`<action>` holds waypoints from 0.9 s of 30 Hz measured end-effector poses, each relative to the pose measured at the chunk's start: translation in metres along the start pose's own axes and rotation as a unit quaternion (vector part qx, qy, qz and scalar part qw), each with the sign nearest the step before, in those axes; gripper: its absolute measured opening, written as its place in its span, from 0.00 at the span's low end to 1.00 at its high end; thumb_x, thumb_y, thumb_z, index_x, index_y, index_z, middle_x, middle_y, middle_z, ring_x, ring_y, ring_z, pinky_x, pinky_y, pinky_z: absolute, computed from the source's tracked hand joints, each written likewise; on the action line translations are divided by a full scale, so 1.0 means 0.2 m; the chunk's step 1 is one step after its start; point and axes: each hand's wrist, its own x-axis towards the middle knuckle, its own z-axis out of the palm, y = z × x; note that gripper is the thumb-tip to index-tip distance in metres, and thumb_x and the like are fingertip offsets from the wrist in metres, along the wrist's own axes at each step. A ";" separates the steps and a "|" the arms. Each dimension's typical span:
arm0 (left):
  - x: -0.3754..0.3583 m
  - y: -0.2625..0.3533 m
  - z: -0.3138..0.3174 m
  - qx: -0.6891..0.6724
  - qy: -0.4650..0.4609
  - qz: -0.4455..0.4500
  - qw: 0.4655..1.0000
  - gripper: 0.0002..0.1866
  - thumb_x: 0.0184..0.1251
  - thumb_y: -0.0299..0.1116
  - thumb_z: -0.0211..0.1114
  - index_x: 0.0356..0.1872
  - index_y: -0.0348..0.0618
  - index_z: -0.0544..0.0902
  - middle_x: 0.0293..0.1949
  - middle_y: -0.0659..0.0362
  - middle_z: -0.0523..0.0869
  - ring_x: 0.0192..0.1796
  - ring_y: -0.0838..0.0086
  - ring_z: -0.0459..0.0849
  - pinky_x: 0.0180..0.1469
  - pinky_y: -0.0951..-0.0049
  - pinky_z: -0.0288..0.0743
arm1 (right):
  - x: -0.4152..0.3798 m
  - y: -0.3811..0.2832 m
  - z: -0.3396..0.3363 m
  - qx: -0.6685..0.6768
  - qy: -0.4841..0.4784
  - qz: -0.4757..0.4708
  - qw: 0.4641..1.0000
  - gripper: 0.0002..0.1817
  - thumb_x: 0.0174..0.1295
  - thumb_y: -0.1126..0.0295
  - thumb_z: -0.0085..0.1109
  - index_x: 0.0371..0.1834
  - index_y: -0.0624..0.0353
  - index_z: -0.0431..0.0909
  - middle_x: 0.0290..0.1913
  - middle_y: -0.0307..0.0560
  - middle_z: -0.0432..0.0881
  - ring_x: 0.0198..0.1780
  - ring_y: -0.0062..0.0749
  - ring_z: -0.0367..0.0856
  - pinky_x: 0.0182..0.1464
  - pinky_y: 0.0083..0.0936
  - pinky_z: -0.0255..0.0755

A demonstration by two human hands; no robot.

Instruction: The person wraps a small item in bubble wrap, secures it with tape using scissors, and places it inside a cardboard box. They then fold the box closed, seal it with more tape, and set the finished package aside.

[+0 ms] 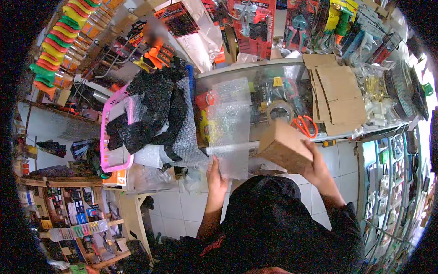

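Observation:
A small brown cardboard box (285, 148) is gripped at its right end by my right hand (317, 164), held above the front edge of the glass counter. Clear bubble wrap (230, 123) lies flat over the counter and hangs past its front edge. My left hand (216, 176) pinches the left side of that hanging part; some of its fingers are hidden behind the wrap. Behind the box are a roll of tape (279, 111) and orange-handled scissors (305, 126), both on the glass.
Left of the wrap, a pink basket (106, 132) is piled with black bubble wrap (153, 100). Flattened cardboard (340, 98) lies on the right of the counter (255, 145). Packaged tools (251, 27) hang along the back. A glass display case (388, 178) stands at right.

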 end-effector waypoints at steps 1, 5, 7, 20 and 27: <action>-0.02 -0.02 0.01 0.020 0.021 0.007 1.000 0.12 0.76 0.32 0.65 0.55 0.43 0.77 0.51 0.57 0.85 0.52 0.69 0.86 0.53 0.67 0.84 | 0.02 -0.06 -0.05 0.071 -0.014 0.067 0.995 0.32 0.75 0.49 0.51 0.77 0.49 0.61 0.69 0.52 0.74 0.65 0.50 0.79 0.55 0.50 0.82; -0.06 -0.13 -0.11 0.061 0.048 0.009 0.997 0.16 0.71 0.22 0.66 0.56 0.44 0.76 0.52 0.57 0.84 0.52 0.67 0.85 0.54 0.66 0.83 | 0.09 -0.23 0.05 0.061 0.018 0.089 0.994 0.33 0.74 0.41 0.48 0.76 0.44 0.63 0.66 0.52 0.77 0.61 0.53 0.82 0.45 0.56 0.84; -0.10 -0.15 -0.16 0.066 0.061 -0.034 0.995 0.18 0.69 0.21 0.66 0.58 0.45 0.76 0.52 0.58 0.84 0.53 0.66 0.85 0.56 0.64 0.82 | 0.13 -0.28 0.10 0.046 0.047 0.087 0.994 0.33 0.73 0.44 0.53 0.76 0.45 0.63 0.65 0.50 0.78 0.62 0.50 0.81 0.52 0.55 0.81; -0.23 -0.22 -0.18 -0.044 0.017 -0.080 0.996 0.17 0.71 0.27 0.67 0.58 0.39 0.77 0.52 0.55 0.84 0.58 0.65 0.83 0.61 0.61 0.78 | 0.97 0.02 0.66 0.067 -0.045 0.081 0.993 0.33 0.62 0.39 0.60 0.67 0.41 0.72 0.60 0.44 0.78 0.57 0.38 0.78 0.54 0.49 0.71; -0.19 -0.20 -0.13 -0.057 0.068 -0.004 0.996 0.21 0.72 0.28 0.68 0.62 0.43 0.71 0.57 0.56 0.84 0.58 0.67 0.84 0.57 0.55 0.80 | 1.34 0.14 0.66 0.077 -0.057 0.007 0.995 0.31 0.61 0.37 0.58 0.63 0.38 0.76 0.54 0.35 0.82 0.53 0.30 0.78 0.52 0.43 0.68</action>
